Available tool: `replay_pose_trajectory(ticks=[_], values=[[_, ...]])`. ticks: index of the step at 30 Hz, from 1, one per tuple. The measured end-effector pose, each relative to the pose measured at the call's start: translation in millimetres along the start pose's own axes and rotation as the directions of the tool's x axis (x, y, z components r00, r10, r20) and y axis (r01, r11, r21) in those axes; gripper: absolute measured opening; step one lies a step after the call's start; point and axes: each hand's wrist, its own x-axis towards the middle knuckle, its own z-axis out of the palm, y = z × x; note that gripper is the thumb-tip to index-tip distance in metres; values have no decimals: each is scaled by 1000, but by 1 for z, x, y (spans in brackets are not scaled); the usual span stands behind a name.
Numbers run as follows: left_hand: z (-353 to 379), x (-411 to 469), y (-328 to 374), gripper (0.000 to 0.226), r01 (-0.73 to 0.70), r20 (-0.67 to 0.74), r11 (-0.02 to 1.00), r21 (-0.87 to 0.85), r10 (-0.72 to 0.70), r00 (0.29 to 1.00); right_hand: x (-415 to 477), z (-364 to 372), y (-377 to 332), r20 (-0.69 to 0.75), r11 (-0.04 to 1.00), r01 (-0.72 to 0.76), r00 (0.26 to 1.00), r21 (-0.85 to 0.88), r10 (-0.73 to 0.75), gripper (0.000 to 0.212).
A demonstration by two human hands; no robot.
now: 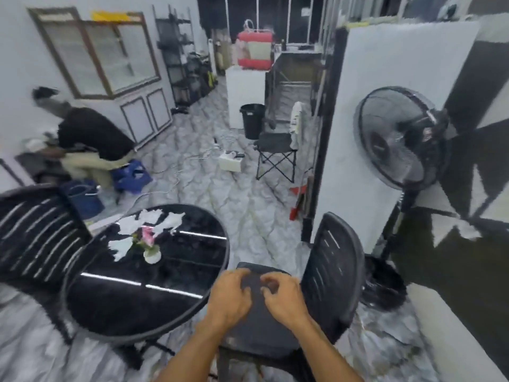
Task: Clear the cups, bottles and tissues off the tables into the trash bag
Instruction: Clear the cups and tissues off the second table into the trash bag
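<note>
Nearest the camera, both bare forearms reach forward over the seat of a black slatted plastic chair (327,274). The left hand (230,295) and the right hand (281,295) sit side by side with fingers curled inward; the picture is blurred there, so I cannot tell whether either hand grips anything.

Just left of the hands stands a round black glossy surface (132,304) with a metal rim. Several crumpled white tissues (121,245) lie scattered across its far half, around a small white pot of pink flowers (151,250) that stands upright near the middle. A second black slatted chair (35,230) is at the surface's left side.

To the right, a black pedestal fan (399,136) stands against a white partition.

Farther off on the marbled floor are a blue bucket (82,199), a black folding camp chair (276,155) and a tall black bin (252,120). At the left wall, a person in a dark top (91,132) bends over low.
</note>
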Motion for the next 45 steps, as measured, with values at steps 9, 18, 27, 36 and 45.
replay_pose_trajectory(ticks=[9, 18, 27, 36, 45], values=[[-81, 50, -113, 32, 302, -187, 953, 7, -295, 937, 112, 119, -82, 284, 983, 174, 941, 60, -183, 19], [-136, 129, -168, 28, 447, -375, 893, -52, -432, 820, 244, 176, -124, 411, 971, 212, 880, 107, -238, 18], [-186, 179, -251, 42, 587, -404, 804, -95, -570, 716, 338, 235, -170, 482, 971, 229, 845, 60, -229, 30], [-207, 249, -360, 41, 561, -202, 828, 15, -547, 812, 390, 348, -205, 675, 923, 355, 718, -147, -169, 35], [-158, 264, -459, 22, 566, 47, 796, 214, -587, 808, 415, 409, -157, 537, 728, 327, 841, -602, 66, 32]])
